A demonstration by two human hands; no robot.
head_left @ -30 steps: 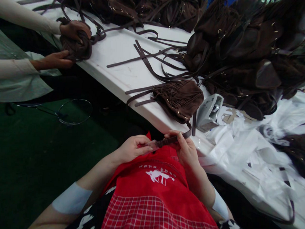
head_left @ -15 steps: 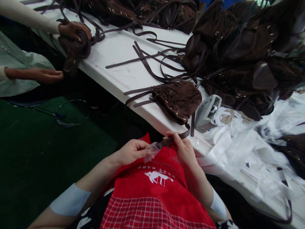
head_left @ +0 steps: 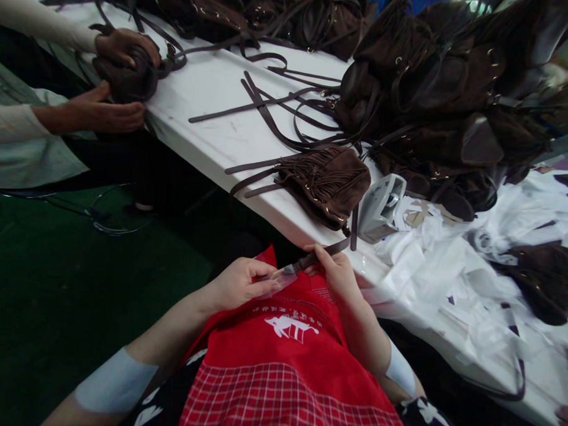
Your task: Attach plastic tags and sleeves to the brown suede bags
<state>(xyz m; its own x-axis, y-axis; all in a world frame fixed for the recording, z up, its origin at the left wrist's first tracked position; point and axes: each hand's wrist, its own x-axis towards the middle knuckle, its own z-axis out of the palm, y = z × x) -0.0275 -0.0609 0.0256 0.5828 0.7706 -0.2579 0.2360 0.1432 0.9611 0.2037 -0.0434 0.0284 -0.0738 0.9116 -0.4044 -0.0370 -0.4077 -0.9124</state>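
A small brown fringed bag [head_left: 329, 183] lies at the table's near edge, its strap [head_left: 336, 247] stretching toward my lap. My right hand [head_left: 335, 271] is closed around that strap, thumb on top. Pinched in the fingers of my left hand [head_left: 244, 280] is a clear plastic sleeve [head_left: 284, 275], which sits around the strap's end at a buckle-like part. Both hands are just above my red apron [head_left: 279, 356]. Details of the strap end are blurred by the plastic.
A grey-white tape dispenser or box [head_left: 382, 207] stands right of the bag. Crumpled white wrapping [head_left: 431, 261] covers the right side of the white table [head_left: 198, 132]. Brown bags [head_left: 437, 88] are heaped behind. At left, a co-worker's hands [head_left: 99, 110] handle another brown bag [head_left: 128, 77].
The plastic sleeve now lies straighter along the strap's end, and the strap is pulled straighter between my hands. At left, the co-worker's lower hand has risen toward the bag they handle.
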